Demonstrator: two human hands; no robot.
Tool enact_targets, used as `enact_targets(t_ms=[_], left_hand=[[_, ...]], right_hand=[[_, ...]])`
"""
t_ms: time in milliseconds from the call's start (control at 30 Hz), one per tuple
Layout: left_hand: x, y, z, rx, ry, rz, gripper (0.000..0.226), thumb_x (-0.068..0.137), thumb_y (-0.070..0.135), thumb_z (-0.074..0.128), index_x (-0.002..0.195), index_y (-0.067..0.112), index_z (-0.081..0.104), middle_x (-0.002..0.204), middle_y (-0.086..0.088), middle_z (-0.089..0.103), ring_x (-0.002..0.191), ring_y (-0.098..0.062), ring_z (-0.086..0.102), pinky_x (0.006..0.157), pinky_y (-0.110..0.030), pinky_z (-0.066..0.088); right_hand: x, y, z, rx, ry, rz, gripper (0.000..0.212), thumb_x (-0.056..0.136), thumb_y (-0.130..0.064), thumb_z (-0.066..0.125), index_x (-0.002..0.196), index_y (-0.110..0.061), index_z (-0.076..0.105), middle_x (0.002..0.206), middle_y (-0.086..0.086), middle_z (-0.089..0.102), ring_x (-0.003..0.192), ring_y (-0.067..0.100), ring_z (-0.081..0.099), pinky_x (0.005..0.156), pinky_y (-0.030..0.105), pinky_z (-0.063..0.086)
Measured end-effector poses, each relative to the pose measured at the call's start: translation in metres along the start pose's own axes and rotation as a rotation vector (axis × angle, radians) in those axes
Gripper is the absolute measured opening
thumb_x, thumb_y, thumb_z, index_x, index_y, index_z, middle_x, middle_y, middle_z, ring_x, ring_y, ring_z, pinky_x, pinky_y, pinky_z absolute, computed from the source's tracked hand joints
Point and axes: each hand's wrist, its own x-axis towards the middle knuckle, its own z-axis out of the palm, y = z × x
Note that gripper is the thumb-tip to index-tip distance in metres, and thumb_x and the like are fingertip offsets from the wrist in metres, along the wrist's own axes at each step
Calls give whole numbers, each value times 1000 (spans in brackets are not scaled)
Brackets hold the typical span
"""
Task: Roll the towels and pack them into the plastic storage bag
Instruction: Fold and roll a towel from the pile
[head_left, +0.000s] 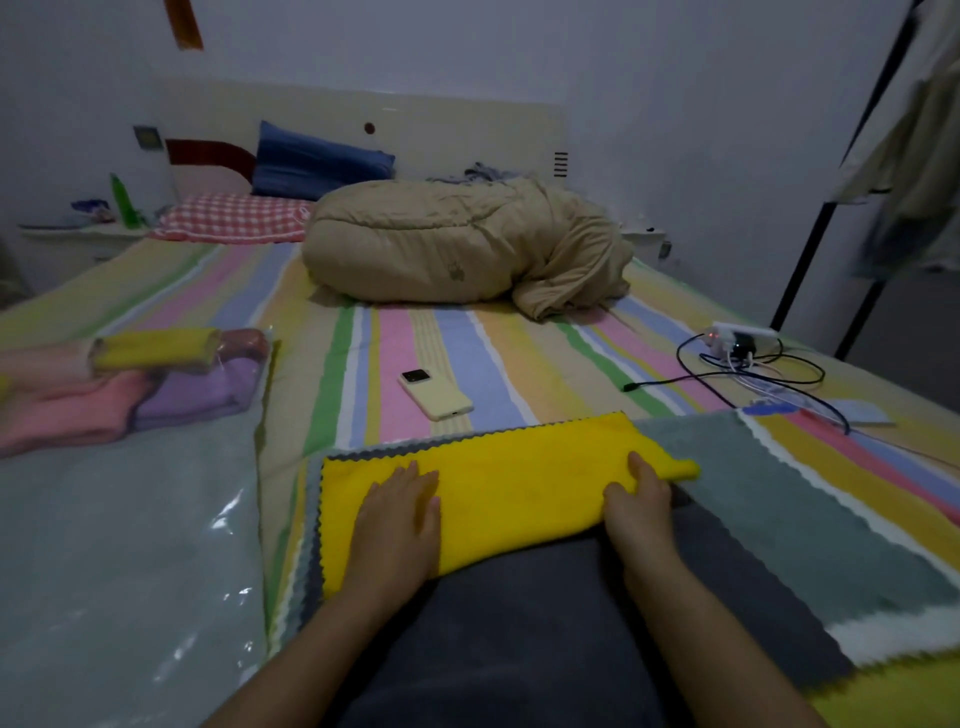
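A folded yellow towel (498, 488) lies across a stack of flat towels, dark grey (545, 639) and grey-green (810, 525), near the bed's front edge. My left hand (397, 519) rests flat on the yellow towel's left part, fingers straight. My right hand (641, 499) presses on its right end, fingers slightly bent over the fold. At the left lies the clear plastic storage bag (124, 545). Inside its far end sit rolled towels: yellow (156, 348), pink (67, 410) and purple (197, 389).
A yellow phone (436, 395) lies on the striped bedsheet beyond the towels. A power strip with tangled cables (743, 353) sits at the right. A bundled beige duvet (462, 244) and pillows occupy the bed's far end. A black rack pole (841, 197) stands at the right.
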Motion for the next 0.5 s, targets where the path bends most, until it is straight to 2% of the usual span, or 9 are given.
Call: enact_targets(t_ms=[33, 67, 100, 167, 233, 333, 367, 467, 500], left_hand=[[0, -1, -8, -180, 67, -39, 36, 99, 33, 40, 124, 18, 61, 140, -6, 52, 130, -21, 47, 105, -29, 34], [2, -2, -17, -343, 102, -114, 25, 100, 18, 45, 112, 19, 66, 129, -7, 61, 116, -20, 57, 94, -26, 42], [4, -4, -25, -520, 89, -227, 26, 100, 11, 43, 103, 20, 68, 119, -9, 66, 103, -20, 64, 85, -26, 46], [11, -13, -40, -875, -4, -504, 27, 102, 12, 37, 98, 14, 64, 106, -12, 68, 87, -22, 66, 73, -32, 53], [14, -20, -56, -1089, -109, -736, 30, 104, 20, 32, 100, 8, 59, 94, -13, 68, 81, -24, 66, 62, -33, 57], [13, -32, -66, -1106, -161, -836, 36, 103, 36, 33, 83, 15, 55, 62, -4, 60, 53, -15, 58, 48, -21, 48], [12, -33, -67, -1088, -169, -848, 36, 102, 39, 35, 82, 16, 55, 61, -4, 59, 51, -15, 56, 49, -20, 45], [8, -29, -65, -1040, -167, -810, 26, 96, 35, 51, 97, 11, 61, 86, -13, 61, 70, -23, 56, 64, -28, 43], [7, -27, -63, -986, -141, -773, 18, 94, 29, 57, 95, 11, 60, 88, -12, 60, 72, -23, 54, 64, -27, 42]], right_hand=[[-4, -4, 7, -189, 15, -138, 57, 94, -7, 42, 148, -16, 30, 148, 11, 30, 130, 30, 34, 100, 39, 34], [-12, -10, 14, -351, 9, -283, 56, 93, -8, 43, 148, -15, 31, 144, 13, 34, 130, 30, 33, 101, 40, 33], [-22, -15, 21, -486, 5, -437, 55, 92, -10, 44, 146, -13, 35, 137, 14, 41, 127, 31, 36, 99, 41, 35], [-45, -21, 40, -695, -10, -741, 52, 84, -14, 48, 136, -10, 50, 124, 15, 55, 115, 33, 51, 91, 42, 45], [-69, -16, 58, -820, -119, -966, 46, 78, -25, 45, 118, -12, 64, 127, 14, 59, 117, 33, 57, 96, 44, 48], [-99, -1, 80, -957, -373, -1119, 38, 79, -40, 40, 97, -20, 67, 139, 5, 53, 126, 26, 52, 104, 47, 29], [-103, 5, 85, -995, -413, -1139, 37, 79, -43, 39, 94, -22, 66, 138, 3, 54, 125, 24, 53, 103, 46, 26], [-105, 11, 90, -1022, -436, -1154, 36, 79, -44, 41, 90, -23, 67, 134, 1, 58, 121, 22, 57, 101, 45, 28], [-104, 11, 89, -1014, -445, -1155, 36, 79, -45, 41, 91, -23, 68, 133, 1, 58, 121, 22, 57, 102, 46, 31]])
